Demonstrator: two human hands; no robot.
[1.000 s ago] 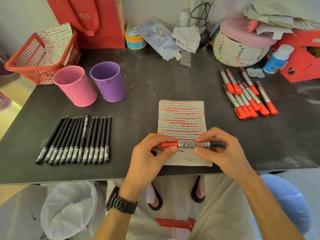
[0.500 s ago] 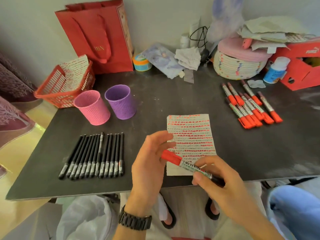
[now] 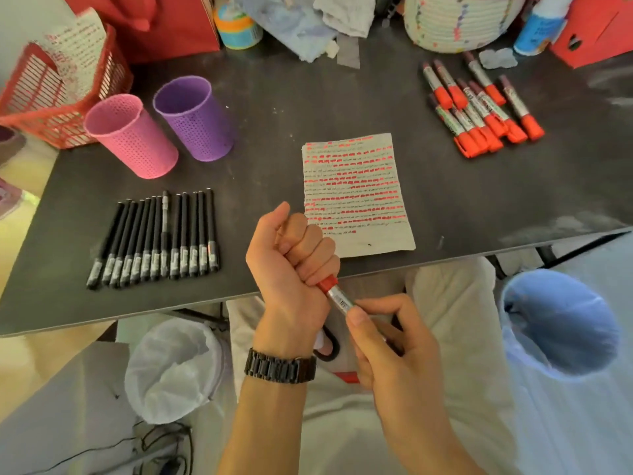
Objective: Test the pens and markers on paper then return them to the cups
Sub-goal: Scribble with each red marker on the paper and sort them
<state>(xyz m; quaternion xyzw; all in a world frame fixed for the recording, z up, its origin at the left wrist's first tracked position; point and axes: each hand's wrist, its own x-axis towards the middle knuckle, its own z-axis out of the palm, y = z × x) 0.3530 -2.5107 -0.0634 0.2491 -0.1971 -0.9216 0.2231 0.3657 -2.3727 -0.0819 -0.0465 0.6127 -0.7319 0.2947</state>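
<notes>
While my left hand [image 3: 291, 262] fists round the red cap of the marker [image 3: 337, 296] and my right hand [image 3: 387, 337] pinches its barrel, both hang just off the near edge of the table [image 3: 479, 217]. Beyond: marked paper [image 3: 356, 197], black pens [image 3: 161, 238] left, pink cup [image 3: 132, 137] and purple cup [image 3: 195, 118] behind them, orange markers [image 3: 479, 108] far right.

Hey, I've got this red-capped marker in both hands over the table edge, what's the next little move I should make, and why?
Probably pull the cap off. Your left hand is wrapped around the cap end of the marker, your right hand pinches the barrel, and the cap looks seated. The tip must be bare before you can test it on the paper.
</notes>
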